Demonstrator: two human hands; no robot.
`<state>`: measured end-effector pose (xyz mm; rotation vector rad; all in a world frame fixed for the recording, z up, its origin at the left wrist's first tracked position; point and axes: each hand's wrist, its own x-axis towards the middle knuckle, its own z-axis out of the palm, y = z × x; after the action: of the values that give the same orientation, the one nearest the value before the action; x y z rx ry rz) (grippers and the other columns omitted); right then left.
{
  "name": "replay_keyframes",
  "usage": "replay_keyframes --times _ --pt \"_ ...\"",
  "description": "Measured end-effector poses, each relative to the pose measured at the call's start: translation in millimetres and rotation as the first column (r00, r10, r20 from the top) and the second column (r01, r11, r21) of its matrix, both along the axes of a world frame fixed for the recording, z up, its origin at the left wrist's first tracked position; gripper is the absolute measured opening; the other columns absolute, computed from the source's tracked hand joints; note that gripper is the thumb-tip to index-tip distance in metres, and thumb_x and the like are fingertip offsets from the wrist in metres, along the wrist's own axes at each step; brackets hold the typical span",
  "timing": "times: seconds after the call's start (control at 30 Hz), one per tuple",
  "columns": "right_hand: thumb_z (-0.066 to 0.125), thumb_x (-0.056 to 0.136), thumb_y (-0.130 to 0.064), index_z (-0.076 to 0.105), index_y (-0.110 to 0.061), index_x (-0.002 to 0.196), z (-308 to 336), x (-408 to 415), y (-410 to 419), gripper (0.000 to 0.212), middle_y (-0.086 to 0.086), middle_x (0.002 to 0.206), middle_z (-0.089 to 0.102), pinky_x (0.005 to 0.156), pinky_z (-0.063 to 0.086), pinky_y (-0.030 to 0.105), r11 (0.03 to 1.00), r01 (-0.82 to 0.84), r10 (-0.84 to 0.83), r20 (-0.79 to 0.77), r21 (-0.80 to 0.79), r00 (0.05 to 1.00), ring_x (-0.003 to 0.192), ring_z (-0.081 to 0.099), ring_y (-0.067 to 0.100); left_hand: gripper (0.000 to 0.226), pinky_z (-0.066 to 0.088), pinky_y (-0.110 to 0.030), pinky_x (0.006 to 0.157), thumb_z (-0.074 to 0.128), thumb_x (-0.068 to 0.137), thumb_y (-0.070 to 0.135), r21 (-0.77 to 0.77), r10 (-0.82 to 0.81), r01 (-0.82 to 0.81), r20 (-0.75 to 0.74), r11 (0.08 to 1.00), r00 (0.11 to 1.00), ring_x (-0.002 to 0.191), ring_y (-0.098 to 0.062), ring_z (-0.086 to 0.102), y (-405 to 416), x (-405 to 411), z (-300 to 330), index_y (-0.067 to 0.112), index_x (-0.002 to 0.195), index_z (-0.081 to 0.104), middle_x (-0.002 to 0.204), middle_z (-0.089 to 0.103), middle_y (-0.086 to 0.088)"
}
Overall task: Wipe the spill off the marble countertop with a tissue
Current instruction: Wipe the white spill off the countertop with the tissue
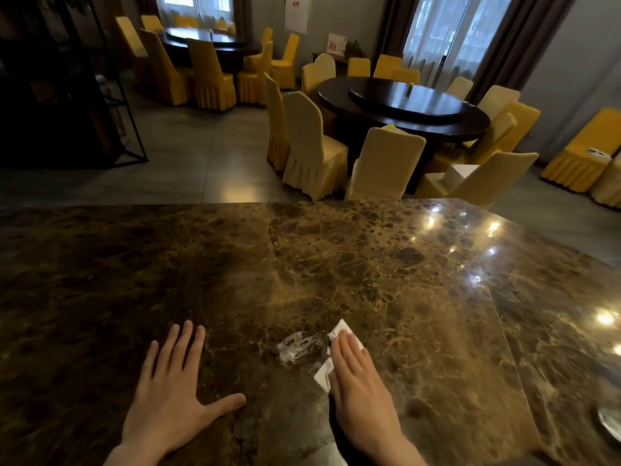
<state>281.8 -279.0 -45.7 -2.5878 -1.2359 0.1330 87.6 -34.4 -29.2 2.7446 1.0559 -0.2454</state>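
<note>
A wet whitish spill [297, 345] glistens on the brown marble countertop [386, 264], close to the near edge. My right hand [361, 381] lies flat just right of the spill, pressing a white tissue [324, 375] onto the marble; tissue corners stick out beyond the fingertips and beside the thumb. My left hand [171, 388] rests flat on the counter to the left of the spill, fingers spread, holding nothing.
A shiny glass or metal object [610, 423] shows at the counter's right edge. Beyond the far edge stand yellow-covered chairs [312, 146] around a dark round table [406, 105]. A black metal shelf frame [114, 95] stands at the left.
</note>
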Motion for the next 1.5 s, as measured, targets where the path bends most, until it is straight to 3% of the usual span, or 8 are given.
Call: replay_keyframes --times 0.13,0.3,0.47,0.57,0.83,1.1,1.33,1.5 --pt "0.013 0.104 -0.053 0.002 -0.029 0.158 4 21 -3 0.06 -0.013 0.165 -0.008 0.122 -0.007 0.025 1.0 -0.021 0.021 -0.007 -0.02 1.0 0.149 -0.019 0.002 0.145 -0.019 -0.046 0.129 0.006 0.047 0.117 0.003 -0.002 0.001 0.032 1.0 0.999 0.151 -0.015 -0.037 0 0 -1 0.026 0.153 -0.032 0.164 -0.037 0.004" --pt "0.022 0.109 -0.038 0.0 -0.016 0.159 19 46 39 0.059 0.002 0.166 -0.01 0.124 -0.007 0.034 0.993 0.095 -0.098 -0.037 -0.069 0.995 0.152 -0.016 0.016 0.145 -0.018 -0.047 0.129 0.003 0.046 0.116 0.013 -0.001 0.001 0.02 1.0 1.0 0.152 -0.016 -0.037 -2 0 -2 0.026 0.153 -0.033 0.164 -0.038 0.004" --pt "0.014 0.105 -0.048 -0.005 -0.022 0.158 6 3 15 0.062 -0.008 0.162 -0.019 0.121 -0.015 0.028 0.998 -0.039 0.037 -0.034 -0.052 0.999 0.149 -0.023 0.01 0.145 -0.018 -0.048 0.129 0.004 0.046 0.117 -0.001 0.0 0.0 0.025 1.0 1.0 0.152 -0.017 -0.036 1 0 -4 0.026 0.153 -0.033 0.163 -0.038 0.004" --pt "0.007 0.102 -0.056 -0.005 -0.029 0.157 3 -1 3 0.063 -0.012 0.163 -0.016 0.12 -0.01 0.028 0.996 -0.058 0.056 -0.035 -0.061 0.998 0.148 -0.023 0.005 0.144 -0.017 -0.049 0.13 0.004 0.047 0.117 0.011 0.0 -0.001 0.027 1.0 1.0 0.151 -0.017 -0.037 3 0 -7 0.026 0.152 -0.035 0.163 -0.039 0.004" --pt "0.022 0.109 -0.038 -0.002 -0.019 0.159 21 32 42 0.059 -0.001 0.165 -0.013 0.122 -0.01 0.032 0.996 0.061 -0.065 -0.072 -0.063 0.995 0.15 -0.019 0.013 0.145 -0.019 -0.047 0.129 0.006 0.047 0.117 0.007 -0.003 0.003 0.034 1.0 0.999 0.15 -0.017 -0.039 1 -1 -6 0.026 0.153 -0.033 0.164 -0.038 0.003" --pt "0.014 0.105 -0.051 -0.007 -0.028 0.157 6 -8 4 0.06 -0.012 0.164 -0.016 0.123 -0.01 0.03 0.994 -0.074 0.073 -0.015 -0.087 0.997 0.148 -0.024 0.004 0.145 -0.021 -0.047 0.128 0.004 0.046 0.117 0.0 0.0 0.0 0.051 1.0 0.999 0.148 -0.017 -0.042 1 -1 -7 0.025 0.152 -0.035 0.162 -0.042 0.003" --pt "0.022 0.109 -0.037 -0.001 -0.018 0.159 23 21 51 0.059 0.001 0.166 -0.012 0.124 -0.008 0.035 0.995 0.071 -0.075 -0.058 -0.071 0.996 0.151 -0.017 0.014 0.145 -0.016 -0.049 0.13 0.007 0.048 0.117 0.01 -0.009 0.008 0.066 1.0 0.998 0.15 -0.017 -0.04 3 -1 -10 0.025 0.155 -0.031 0.164 -0.039 0.002" --pt "0.019 0.108 -0.042 -0.004 -0.022 0.158 17 -4 30 0.058 -0.005 0.164 -0.016 0.122 -0.011 0.03 0.997 0.054 -0.058 -0.053 -0.059 0.997 0.149 -0.024 0.01 0.145 -0.015 -0.05 0.13 0.01 0.05 0.116 0.015 -0.009 0.008 0.107 1.0 0.994 0.152 -0.017 -0.037 3 -3 -13 0.026 0.157 -0.026 0.167 -0.035 0.003"
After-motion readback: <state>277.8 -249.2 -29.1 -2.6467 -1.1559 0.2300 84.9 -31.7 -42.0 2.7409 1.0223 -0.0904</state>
